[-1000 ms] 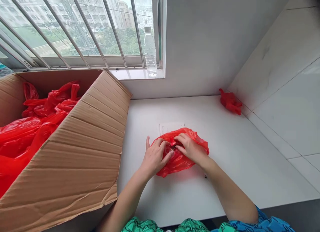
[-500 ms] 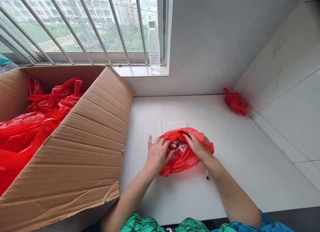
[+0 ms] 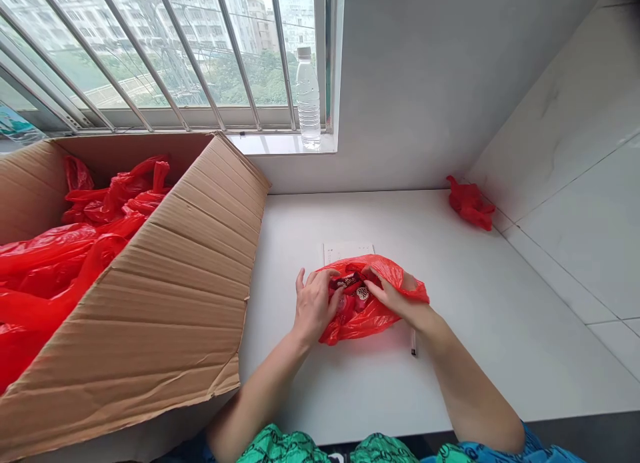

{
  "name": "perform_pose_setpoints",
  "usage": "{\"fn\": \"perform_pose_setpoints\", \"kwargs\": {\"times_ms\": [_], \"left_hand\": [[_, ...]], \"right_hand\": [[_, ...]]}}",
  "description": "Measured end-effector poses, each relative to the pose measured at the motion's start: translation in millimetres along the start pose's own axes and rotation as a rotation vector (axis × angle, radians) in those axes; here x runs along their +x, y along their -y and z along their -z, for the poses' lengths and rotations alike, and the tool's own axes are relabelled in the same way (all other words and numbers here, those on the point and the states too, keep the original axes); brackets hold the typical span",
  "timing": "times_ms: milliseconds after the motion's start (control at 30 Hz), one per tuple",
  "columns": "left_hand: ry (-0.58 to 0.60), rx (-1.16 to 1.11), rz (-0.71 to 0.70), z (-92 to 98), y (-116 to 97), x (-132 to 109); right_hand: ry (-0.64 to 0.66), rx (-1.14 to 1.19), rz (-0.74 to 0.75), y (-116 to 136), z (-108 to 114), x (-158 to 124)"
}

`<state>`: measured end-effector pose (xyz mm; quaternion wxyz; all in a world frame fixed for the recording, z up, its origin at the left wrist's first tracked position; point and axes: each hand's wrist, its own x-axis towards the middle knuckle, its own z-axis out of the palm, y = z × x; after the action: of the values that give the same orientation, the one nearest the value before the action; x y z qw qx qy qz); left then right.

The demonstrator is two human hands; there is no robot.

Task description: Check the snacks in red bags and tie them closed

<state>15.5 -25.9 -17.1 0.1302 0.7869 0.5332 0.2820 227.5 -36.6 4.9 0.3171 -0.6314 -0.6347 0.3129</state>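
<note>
A red plastic bag (image 3: 367, 326) lies on the white tabletop with its mouth spread wide. Inside it show small dark-red and pink printed packets (image 3: 362, 294); how many lie deeper is hidden. My left hand (image 3: 313, 306) grips the bag's left rim, fingers curled over the edge and thumb toward the packets. From the right, my right hand (image 3: 393, 296) reaches into the mouth, its fingers bent against the inside of the bag and the film draped over part of the hand. Behind the bag a sheet of paper with writing (image 3: 347, 250) is partly covered. A pen (image 3: 413, 344) sticks out beside my right wrist.
At left stands a large open cardboard box (image 3: 165, 303) holding several red plastic bags (image 3: 55, 256). A crumpled red bag (image 3: 470, 203) lies in the far right corner. A clear bottle (image 3: 309, 103) stands on the sill by the barred window. Walls bound the table (image 3: 500, 330) behind and right.
My right hand has shifted slightly inside the bag, and the packets lie a little differently, with more of them showing. The bag's front edge has lifted slightly. My left hand stays at the rim.
</note>
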Motion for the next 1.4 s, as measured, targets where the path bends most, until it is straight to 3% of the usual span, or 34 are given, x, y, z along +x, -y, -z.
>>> {"fn": "perform_pose_setpoints", "kwargs": {"times_ms": [200,467,667,800,1167,1400], "left_hand": [[-0.012,-0.048,-0.055,7.1,-1.0,1.6],[-0.179,-0.057,-0.218,14.0,-9.6,2.4],[-0.189,-0.132,-0.086,15.4,-6.0,1.0],[-0.102,-0.132,0.002,20.1,-7.8,1.2],[-0.020,-0.284,-0.009,17.1,-5.4,2.0],[-0.055,-0.221,-0.090,20.5,-4.3,1.1]], "right_hand": [[0.074,0.097,-0.012,4.0,4.5,3.3],[0.344,0.539,-0.100,12.3,2.4,6.9],[0.284,0.703,-0.091,17.3,1.5,5.9],[0.277,0.723,-0.046,17.0,-0.1,6.3],[0.327,0.764,-0.160,14.5,-7.1,6.6],[0.316,0.740,-0.149,18.0,-5.0,6.0]]}}
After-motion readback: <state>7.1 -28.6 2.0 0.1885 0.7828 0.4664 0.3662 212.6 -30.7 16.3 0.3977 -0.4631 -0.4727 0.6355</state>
